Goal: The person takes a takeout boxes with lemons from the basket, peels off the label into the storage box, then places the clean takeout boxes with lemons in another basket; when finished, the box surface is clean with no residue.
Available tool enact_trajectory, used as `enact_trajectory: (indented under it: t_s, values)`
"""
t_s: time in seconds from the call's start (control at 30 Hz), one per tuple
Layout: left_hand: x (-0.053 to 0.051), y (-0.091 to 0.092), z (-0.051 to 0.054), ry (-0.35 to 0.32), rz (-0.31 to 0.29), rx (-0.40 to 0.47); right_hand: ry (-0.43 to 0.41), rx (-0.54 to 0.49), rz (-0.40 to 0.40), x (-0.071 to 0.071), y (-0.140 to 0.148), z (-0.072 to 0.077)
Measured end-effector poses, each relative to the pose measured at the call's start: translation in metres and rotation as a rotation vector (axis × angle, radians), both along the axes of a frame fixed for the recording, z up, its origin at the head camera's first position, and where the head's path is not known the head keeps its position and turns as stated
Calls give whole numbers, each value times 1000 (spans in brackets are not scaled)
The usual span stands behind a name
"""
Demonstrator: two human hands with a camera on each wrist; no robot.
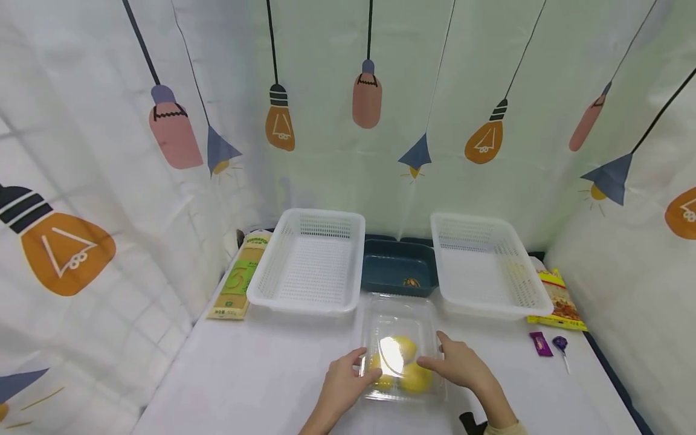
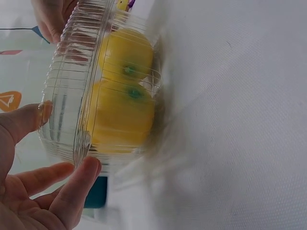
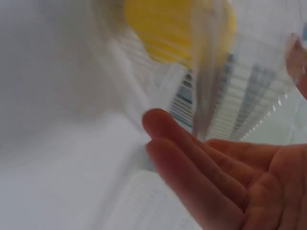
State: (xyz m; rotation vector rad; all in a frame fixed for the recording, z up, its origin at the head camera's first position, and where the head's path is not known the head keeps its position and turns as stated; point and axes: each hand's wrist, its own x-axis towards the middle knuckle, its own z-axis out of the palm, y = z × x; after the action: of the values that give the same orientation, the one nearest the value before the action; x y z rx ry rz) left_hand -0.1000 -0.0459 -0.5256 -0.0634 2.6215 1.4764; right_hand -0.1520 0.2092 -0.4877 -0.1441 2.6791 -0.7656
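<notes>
A clear plastic box (image 1: 399, 315) with a lid stands on the table, in the middle front of the head view. Through its walls show yellow rounded fruit-like pieces (image 1: 415, 379), two with green stem spots in the left wrist view. My left hand (image 1: 344, 382) holds the box's left side, thumb on top of the lid and fingers (image 2: 76, 191) at the rim. On the opposite side my right hand (image 1: 462, 362) holds the edge, its thumb over the lid and fingers (image 3: 192, 177) along the side. The right wrist view is blurred.
Behind the box are two white baskets (image 1: 304, 305) (image 1: 489, 308) with a dark teal tray (image 1: 391, 289) between them, holding a small gold-brown item. A noodle-like package (image 1: 239, 278) lies left; a yellow snack bag (image 1: 560, 302), purple candy (image 1: 541, 344) and lollipop (image 1: 560, 343) lie right.
</notes>
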Motion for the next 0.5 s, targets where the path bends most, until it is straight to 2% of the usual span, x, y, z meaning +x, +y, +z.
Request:
enact_trajectory:
  t_s: [0.17,0.5]
  values:
    - [-3,2,0,-9,-7,-16,-10,-50,-37,5,-2,-8]
    - [-2,1,0,-4,-4,-16,-41,-163,-15,10,4,-11]
